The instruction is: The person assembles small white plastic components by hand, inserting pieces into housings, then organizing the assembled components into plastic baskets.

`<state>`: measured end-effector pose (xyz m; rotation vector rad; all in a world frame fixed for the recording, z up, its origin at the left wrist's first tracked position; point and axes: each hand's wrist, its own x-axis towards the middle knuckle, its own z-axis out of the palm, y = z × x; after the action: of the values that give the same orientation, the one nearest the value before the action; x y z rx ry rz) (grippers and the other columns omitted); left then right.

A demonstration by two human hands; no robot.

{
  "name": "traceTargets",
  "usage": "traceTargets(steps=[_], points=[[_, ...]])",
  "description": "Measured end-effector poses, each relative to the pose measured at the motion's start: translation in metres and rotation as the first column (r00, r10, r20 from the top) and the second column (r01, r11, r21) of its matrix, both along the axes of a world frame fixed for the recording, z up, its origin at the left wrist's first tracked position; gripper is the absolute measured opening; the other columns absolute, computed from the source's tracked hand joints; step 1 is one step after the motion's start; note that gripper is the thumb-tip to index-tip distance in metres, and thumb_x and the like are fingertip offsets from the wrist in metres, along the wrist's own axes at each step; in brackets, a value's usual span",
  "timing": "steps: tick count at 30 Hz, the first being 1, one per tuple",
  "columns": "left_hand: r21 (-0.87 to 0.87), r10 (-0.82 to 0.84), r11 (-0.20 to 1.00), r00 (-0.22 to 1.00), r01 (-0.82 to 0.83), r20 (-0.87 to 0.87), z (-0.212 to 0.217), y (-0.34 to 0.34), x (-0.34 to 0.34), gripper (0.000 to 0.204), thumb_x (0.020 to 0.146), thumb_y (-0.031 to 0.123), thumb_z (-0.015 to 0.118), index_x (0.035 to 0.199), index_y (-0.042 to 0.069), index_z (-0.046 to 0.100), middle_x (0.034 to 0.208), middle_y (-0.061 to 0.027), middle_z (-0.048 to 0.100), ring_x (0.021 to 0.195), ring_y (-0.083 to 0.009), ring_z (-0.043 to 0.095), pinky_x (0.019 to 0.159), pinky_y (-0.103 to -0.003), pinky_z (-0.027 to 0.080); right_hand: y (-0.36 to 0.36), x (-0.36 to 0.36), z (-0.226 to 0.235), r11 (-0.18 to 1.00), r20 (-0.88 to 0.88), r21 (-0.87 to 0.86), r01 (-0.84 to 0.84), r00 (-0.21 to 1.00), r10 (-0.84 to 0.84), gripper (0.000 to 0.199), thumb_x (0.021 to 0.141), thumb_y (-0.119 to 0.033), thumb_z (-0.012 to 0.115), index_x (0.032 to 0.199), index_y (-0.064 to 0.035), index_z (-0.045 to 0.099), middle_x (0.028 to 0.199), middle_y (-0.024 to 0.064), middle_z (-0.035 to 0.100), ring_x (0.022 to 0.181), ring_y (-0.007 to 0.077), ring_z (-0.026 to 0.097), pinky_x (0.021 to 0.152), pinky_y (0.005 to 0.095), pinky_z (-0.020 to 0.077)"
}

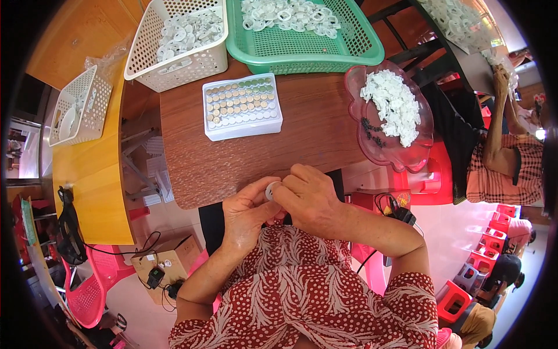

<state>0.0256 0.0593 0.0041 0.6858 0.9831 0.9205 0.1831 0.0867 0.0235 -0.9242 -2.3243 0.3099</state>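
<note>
Head view: what are the two hands doing?

The left hand (244,212) and the right hand (314,200) meet in front of the person's body, by the near edge of the brown bench (317,136). Between them is a small round piece (271,189), pale and shiny.

How is each grip set?

Both are narrow. The left one has the round piece between thumb and forefinger; the right one is closed on its other side, the bent fingers covering part of it. What lies under those fingers I can't tell.

And on the bench?

Ahead of the hands, a white tray (247,134) with rows of small discs (232,104): beige mostly, some green at the far right, whitish ones in the nearest rows. Behind it, side by side, stand a cream basket (195,72) and a green basket (308,65), each with a heap of clear and white plastic parts.

Anything on the right?

A see-through red dish (414,160) with a scalloped rim. It bears a pile of white pieces (395,104), with little black pieces (371,129) at the pile's left. Farther right sits another person in a checked garment (505,171).
</note>
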Motion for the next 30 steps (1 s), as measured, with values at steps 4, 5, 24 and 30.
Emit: traceTargets(steps=[4, 5, 24, 30], points=[[0.031, 0.002, 1.000, 1.000, -0.002, 0.001, -0.001, -0.001, -0.003, 0.033, 0.085, -0.002, 0.058, 0.118, -0.004, 0.055, 0.082, -0.0061, 0.063, 0.065, -0.0084, 0.057, 0.056, -0.020, 0.045, 0.000, -0.001, -0.003, 0.998, 0.016, 0.059, 0.014, 1.000, -0.015, 0.030, 0.053, -0.014, 0.068, 0.077, -0.0065, 0.051, 0.069, 0.0047, 0.046, 0.067, 0.0218, 0.047, 0.058, 0.0337, 0.0415], [0.032, 0.003, 0.999, 1.000, -0.003, 0.002, -0.001, -0.001, -0.004, 0.033, 0.085, -0.002, 0.058, 0.118, -0.004, 0.055, 0.082, -0.0061, 0.063, 0.065, -0.0084, 0.057, 0.056, -0.020, 0.045, -0.001, -0.002, -0.004, 0.997, -0.008, 0.069, 0.028, 1.000, -0.027, 0.030, 0.054, -0.013, 0.068, 0.079, -0.0061, 0.052, 0.069, 0.0046, 0.046, 0.066, 0.0217, 0.047, 0.057, 0.0335, 0.0412], [0.110, 0.138, 0.983, 0.989, -0.144, 0.059, -0.002, -0.005, -0.005, 0.028, 0.091, 0.016, 0.057, 0.110, -0.005, 0.061, 0.082, -0.0093, 0.065, 0.063, -0.0115, 0.060, 0.051, -0.019, 0.046, -0.011, -0.011, -0.012, 0.976, -0.318, -0.164, 0.142, 0.929, -0.188, 0.021, 0.075, -0.005, 0.066, 0.094, -0.0023, 0.058, 0.077, 0.0101, 0.054, 0.067, 0.0270, 0.050, 0.056, 0.0357, 0.0422], [0.182, 0.154, 0.971, 0.988, -0.157, 0.030, -0.002, -0.007, -0.006, 0.025, 0.091, 0.011, 0.057, 0.111, -0.005, 0.061, 0.083, -0.0092, 0.065, 0.065, -0.0110, 0.061, 0.052, -0.019, 0.047, -0.020, -0.015, -0.011, 0.766, -0.435, -0.641, 0.056, 0.795, -0.423, 0.017, 0.082, -0.007, 0.067, 0.095, -0.0005, 0.059, 0.079, 0.0068, 0.057, 0.065, 0.0113, 0.055, 0.054, 0.0242, 0.0442]])
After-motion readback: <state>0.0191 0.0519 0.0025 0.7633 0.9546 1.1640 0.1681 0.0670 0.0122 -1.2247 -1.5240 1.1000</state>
